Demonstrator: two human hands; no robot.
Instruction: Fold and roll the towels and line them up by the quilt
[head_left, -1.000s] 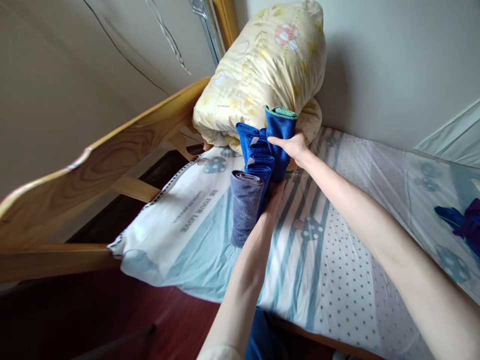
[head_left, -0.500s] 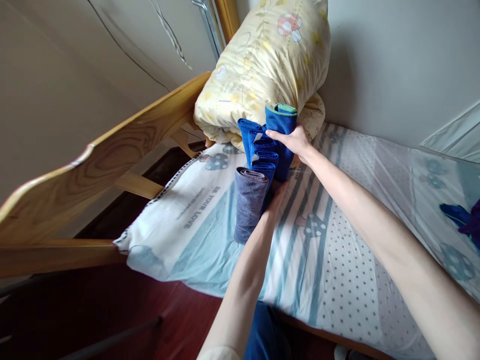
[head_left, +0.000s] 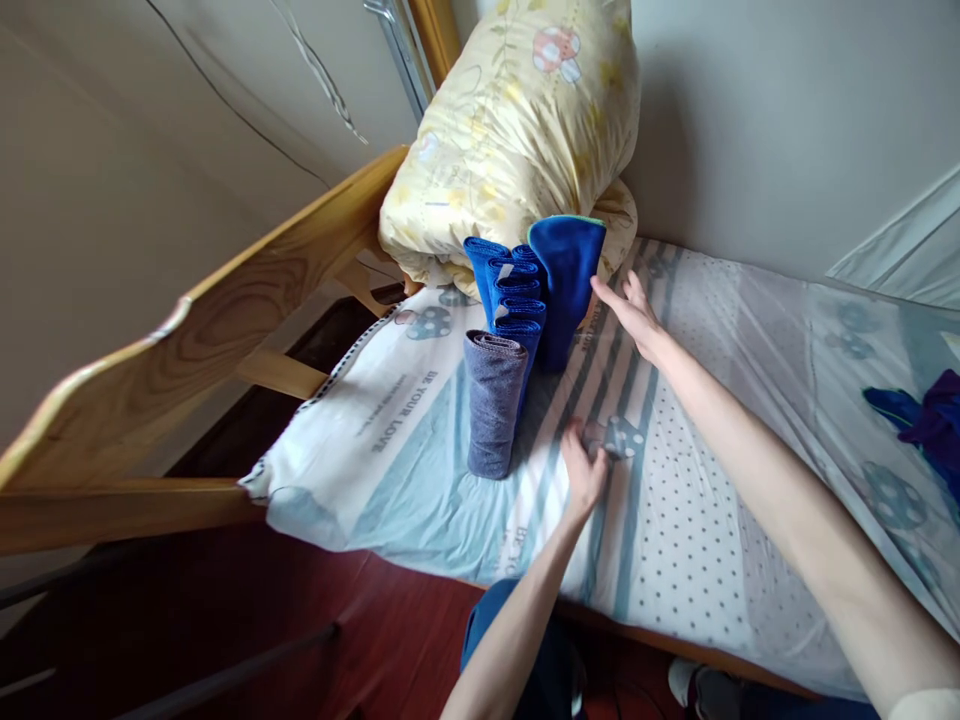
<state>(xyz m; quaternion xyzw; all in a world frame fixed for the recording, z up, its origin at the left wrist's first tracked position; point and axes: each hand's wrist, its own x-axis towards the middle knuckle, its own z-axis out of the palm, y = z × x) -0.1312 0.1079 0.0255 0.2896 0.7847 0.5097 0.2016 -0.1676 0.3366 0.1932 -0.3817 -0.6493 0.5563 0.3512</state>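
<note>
Several blue rolled towels (head_left: 517, 310) stand upright in a close row on the bed, with a grey-purple rolled towel (head_left: 495, 405) at the near end. On their right side a blue towel with a green edge (head_left: 568, 290) stands upright, its top spread wider than a tight roll. My right hand (head_left: 631, 312) is just right of this green-edged towel, open, its fingertip close to or touching the side. Over the striped sheet, right of the grey-purple towel, my left hand (head_left: 585, 468) is open with fingers apart and holds nothing.
A large bundled yellow quilt (head_left: 517, 130) rests behind the towels against the wall. The wooden bed rail (head_left: 202, 310) runs along the left. Dark blue and purple cloth (head_left: 926, 425) lies on the patterned bed sheet (head_left: 697, 560) at far right.
Both hands have let go of the towels. My left hand has drawn back toward me and right, my right hand slightly right. The green-edged towel has loosened and spread at its top.
</note>
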